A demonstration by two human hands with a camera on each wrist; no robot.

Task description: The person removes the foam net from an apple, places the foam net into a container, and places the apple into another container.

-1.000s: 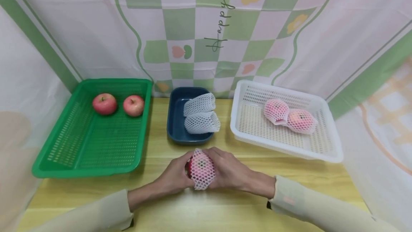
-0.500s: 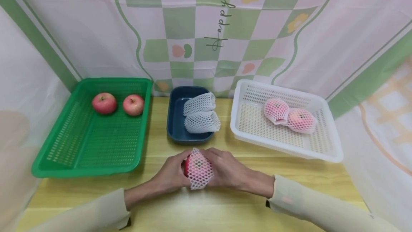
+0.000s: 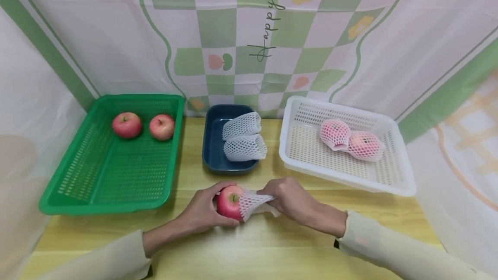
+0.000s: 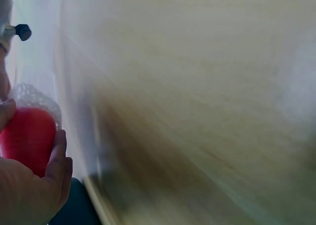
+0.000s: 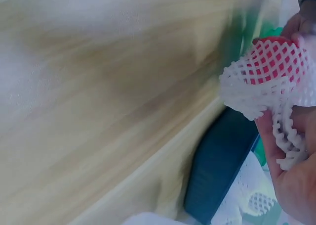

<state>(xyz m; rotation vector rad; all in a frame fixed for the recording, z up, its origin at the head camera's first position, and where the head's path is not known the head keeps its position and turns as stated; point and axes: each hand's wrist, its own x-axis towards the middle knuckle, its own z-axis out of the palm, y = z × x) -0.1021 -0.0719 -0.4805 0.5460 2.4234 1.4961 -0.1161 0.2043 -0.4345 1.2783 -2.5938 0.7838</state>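
Apple (image 3: pixel 228 204) and foam net (image 3: pixel 250 203) meet just in front of the blue tray (image 3: pixel 212 141), on the person's side of it, over the worktop (image 3: pixel 233 256). The left hand (image 3: pixel 204 208) grasps the fruit's bare side, thumb at the near edge and fingers at the far one, a grip that seems to brace it against a sideways pull. The right hand (image 3: pixel 292 198) pinches the net's loose end and holds it out to the right, so the mesh narrows from fruit to fingers; the stem faces up, clear of the mesh. How much of the underside is covered I cannot tell, as the wrist views are partly blurred.

Two loose nets (image 3: pixel 241 125) lie side by side in the blue tray, the nearer one reaching past its right rim, perhaps being long for it. Left of the tray, the green basket (image 3: pixel 132 176) holds two bare apples (image 3: pixel 127 125); right of it, the white basket (image 3: pixel 301 141) holds two netted apples (image 3: pixel 335 133), touching. That layout likely keeps bare and netted fruit apart
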